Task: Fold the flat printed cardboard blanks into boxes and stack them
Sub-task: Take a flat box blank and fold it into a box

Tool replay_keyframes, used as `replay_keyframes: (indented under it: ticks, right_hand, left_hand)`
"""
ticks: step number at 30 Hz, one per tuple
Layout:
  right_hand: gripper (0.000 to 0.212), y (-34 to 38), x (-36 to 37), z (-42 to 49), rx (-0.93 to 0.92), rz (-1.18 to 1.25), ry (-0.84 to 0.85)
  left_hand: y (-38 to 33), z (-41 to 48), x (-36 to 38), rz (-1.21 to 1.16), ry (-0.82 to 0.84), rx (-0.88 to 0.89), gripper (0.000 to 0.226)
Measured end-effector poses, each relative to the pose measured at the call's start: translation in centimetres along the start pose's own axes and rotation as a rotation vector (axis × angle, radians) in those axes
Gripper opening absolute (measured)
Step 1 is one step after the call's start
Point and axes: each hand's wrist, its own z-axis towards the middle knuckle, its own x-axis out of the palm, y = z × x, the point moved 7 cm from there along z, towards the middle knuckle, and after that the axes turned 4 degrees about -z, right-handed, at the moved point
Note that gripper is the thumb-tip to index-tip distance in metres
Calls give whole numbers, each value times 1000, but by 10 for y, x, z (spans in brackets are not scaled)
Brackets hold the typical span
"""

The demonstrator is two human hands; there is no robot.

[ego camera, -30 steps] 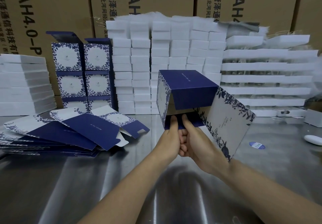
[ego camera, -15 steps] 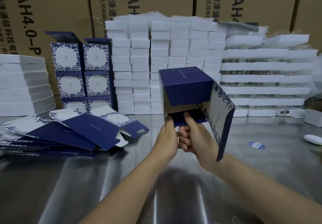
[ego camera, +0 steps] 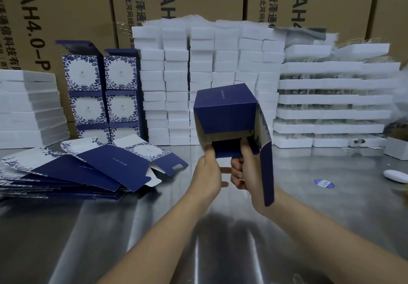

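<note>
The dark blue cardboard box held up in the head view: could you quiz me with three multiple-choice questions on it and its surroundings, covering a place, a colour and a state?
1. Where does the pile of flat printed blanks lie?
A left of the hands
B right of the hands
C on the foam stack

2. What colour is the oval sticker on the metal table?
A red
B blue
C green

3. How is the held box's near end?
A taped
B crushed
C open, flaps unfolded

A: the pile of flat printed blanks lies left of the left hand.
B: the oval sticker is blue.
C: the dark blue cardboard box gapes above the right hand.
</note>
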Motion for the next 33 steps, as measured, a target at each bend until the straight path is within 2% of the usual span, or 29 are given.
replay_keyframes:
  ticks: [3, 7, 11, 15, 21, 25, 27, 29, 30, 32, 33]
  right_hand:
    - [67, 4, -3, 0, -50, -118, -70]
    - [52, 4, -3, -3, -88, -123, -85]
    - [60, 6, -4, -4, -103, -136, -91]
    - [68, 3, -1, -4, -90, -174, -45]
    - [58, -10, 2, 7, 39, -86, 59]
    - [70, -5, 6, 11, -116, -374, 124]
    - [68, -10, 6, 14, -117, -535, 200]
    - [59, -11, -3, 19, -146, -697, 198]
    - [63, -9, -8, 18, -179, -751, 177]
    - [93, -3, -26, 12, -284, -802, 158]
    - [101, -6, -36, 12, -301, -799, 175]
  left_hand:
    - [-2, 3, -4, -5, -24, -12, 59]
    - [-1, 0, 0, 2, 18, -40, 69]
    - [0, -1, 1, 4, 27, -35, 63]
    - [0, -1, 0, 13, 56, -44, 57]
    - [8, 1, 4, 1, 115, -80, 72]
    - [7, 6, -2, -39, 81, -75, 60]
    - [4, 9, -12, -28, 19, -63, 55]
    - [4, 14, -21, -5, -43, -76, 50]
    - [1, 15, -25, 0, -76, -65, 47]
    - [-7, 17, -33, 11, -134, -5, 38]
    - [-10, 18, -39, 37, -178, 16, 34]
